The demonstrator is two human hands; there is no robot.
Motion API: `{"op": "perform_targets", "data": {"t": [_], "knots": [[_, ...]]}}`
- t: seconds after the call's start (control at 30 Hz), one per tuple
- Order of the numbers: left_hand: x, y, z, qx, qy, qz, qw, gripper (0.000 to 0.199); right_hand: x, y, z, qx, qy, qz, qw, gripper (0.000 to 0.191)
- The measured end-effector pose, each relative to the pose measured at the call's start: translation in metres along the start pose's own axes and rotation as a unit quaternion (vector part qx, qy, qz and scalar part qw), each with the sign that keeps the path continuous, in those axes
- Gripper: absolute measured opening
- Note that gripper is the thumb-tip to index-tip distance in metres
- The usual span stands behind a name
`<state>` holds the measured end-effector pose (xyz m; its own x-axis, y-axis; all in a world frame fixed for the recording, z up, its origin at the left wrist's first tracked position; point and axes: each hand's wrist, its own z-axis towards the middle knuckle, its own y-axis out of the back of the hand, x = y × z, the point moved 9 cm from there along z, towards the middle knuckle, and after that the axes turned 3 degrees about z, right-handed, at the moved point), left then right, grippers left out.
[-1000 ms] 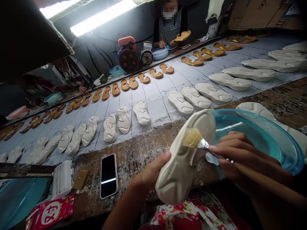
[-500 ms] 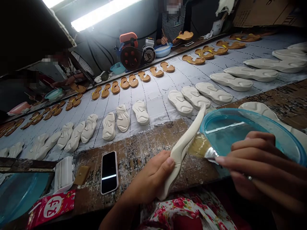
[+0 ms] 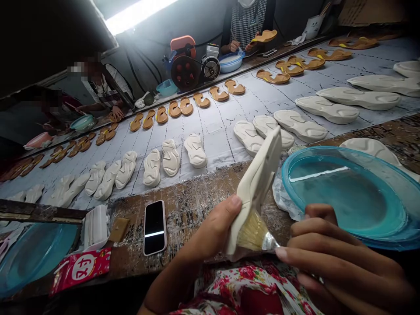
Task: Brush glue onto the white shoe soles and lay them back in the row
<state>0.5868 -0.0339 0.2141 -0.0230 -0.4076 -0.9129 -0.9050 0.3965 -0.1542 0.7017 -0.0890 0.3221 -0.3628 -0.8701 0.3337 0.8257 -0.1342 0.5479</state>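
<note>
My left hand [image 3: 216,227] is closed around a white shoe sole [image 3: 254,175], thumb on its edge, and holds it tilted upright above my lap. In my right hand [image 3: 331,249] is a brush [image 3: 254,232] with pale bristles and a metal ferrule, pinched near the ferrule. The bristles press against the lower part of the sole, on the side facing right. Just beyond my right hand stands a blue basin [image 3: 328,201] with liquid in it. More white soles [image 3: 195,151] lie in a row on the white belt [image 3: 216,127].
A phone [image 3: 155,227], a tan block [image 3: 118,229], a white box [image 3: 96,227] and a red packet [image 3: 82,269] lie to the left. Brown soles [image 3: 219,93] line the belt's far side. Co-workers sit behind it, near a motor [image 3: 210,65].
My left hand has turned the sole so its broad side shows more. The brush has moved down and left, from the sole's middle to its lower part. The view has shifted slightly.
</note>
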Motion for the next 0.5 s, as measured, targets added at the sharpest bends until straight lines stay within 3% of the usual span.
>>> {"op": "perform_targets", "data": {"t": [0.1, 0.23, 0.3, 0.5], "knots": [[-0.002, 0.003, 0.004, -0.034, -0.022, -0.031, 0.999, 0.047, 0.005, -0.013, -0.002, 0.026, -0.025, 0.01, 0.999, 0.012], [-0.001, -0.002, 0.009, -0.001, -0.009, -0.153, 0.988, 0.054, 0.012, -0.023, -0.005, 0.054, -0.012, 0.043, 0.998, 0.011], [0.005, -0.005, 0.008, 0.011, 0.024, -0.208, 0.978, 0.055, 0.008, -0.017, -0.004, 0.041, -0.019, 0.074, 0.996, 0.01], [0.016, -0.011, -0.004, 0.028, 0.067, -0.27, 0.96, 0.044, -0.031, 0.029, -0.001, -0.138, -0.133, 0.018, 0.981, 0.016]]}}
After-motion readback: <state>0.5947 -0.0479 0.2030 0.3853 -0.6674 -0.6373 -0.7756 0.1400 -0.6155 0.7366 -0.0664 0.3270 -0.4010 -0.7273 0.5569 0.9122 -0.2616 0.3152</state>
